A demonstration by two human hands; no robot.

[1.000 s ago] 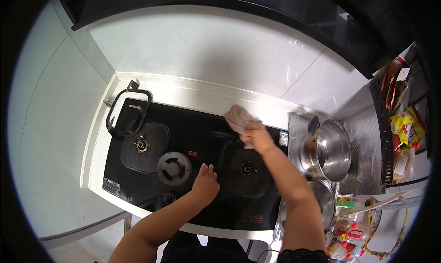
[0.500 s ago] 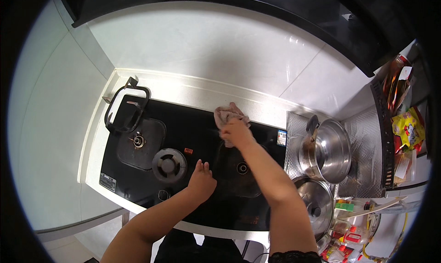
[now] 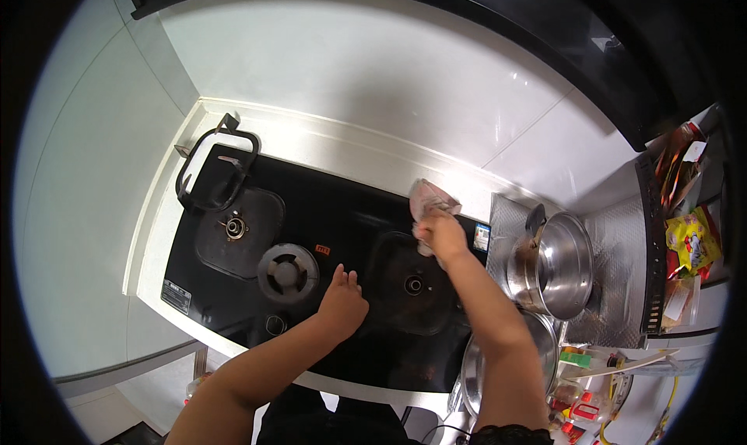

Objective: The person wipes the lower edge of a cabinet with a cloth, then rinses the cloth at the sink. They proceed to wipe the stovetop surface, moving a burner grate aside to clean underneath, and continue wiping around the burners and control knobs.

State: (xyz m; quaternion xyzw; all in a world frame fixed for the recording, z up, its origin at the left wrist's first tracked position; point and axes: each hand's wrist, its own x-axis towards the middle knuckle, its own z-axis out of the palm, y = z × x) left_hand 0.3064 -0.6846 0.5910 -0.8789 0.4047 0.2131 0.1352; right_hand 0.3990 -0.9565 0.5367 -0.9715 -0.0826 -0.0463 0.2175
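Right of centre in the frame, the right hand [image 3: 442,233] keeps its grip clamped on a pinkish cloth [image 3: 434,199] at the black stove's [image 3: 342,204] rear edge. Near the centre, the left hand [image 3: 344,306] is over the stove; whether its grip is together or apart, I cannot tell. A steel pot [image 3: 566,266] stands farther right.

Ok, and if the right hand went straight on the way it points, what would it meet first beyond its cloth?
Past the right hand and cloth, probably the white strip between cooktop and wall; hand height is hard to judge.
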